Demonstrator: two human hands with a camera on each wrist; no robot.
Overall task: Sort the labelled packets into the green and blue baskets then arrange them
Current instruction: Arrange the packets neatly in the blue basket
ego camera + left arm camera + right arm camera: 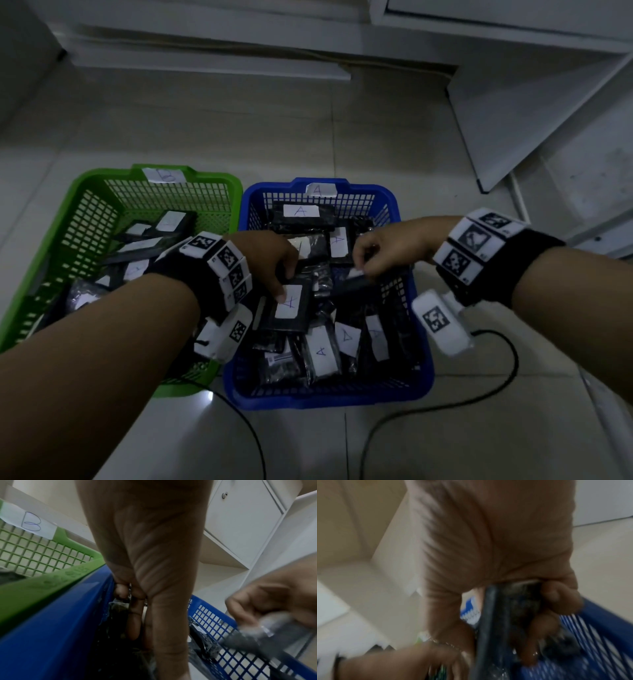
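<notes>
Baskets sit side by side on the pale tiled floor (pixel 376 144): a green plastic lattice basket (pixel 92 212) with a paper tag marked B on its far rim, and a blue plastic lattice basket (pixel 416 329) tagged A just to its right, their walls touching. Both hold heaps of black plastic-wrapped packets with white paper labels; those readable in the blue one say A. The left hand (pixel 270 260) reaches into the blue basket, its fingers curled on a black packet with a white A label (pixel 286 306), thumb pressed on the label. The right hand (pixel 387 251) is closed around a second dark wrapped packet (pixel 352 282) above the basket's right wall; the wrist view is blurred, so its label seems to face away. Black cables (pixel 479 394) trail across the floor from the wrist-worn cameras.
</notes>
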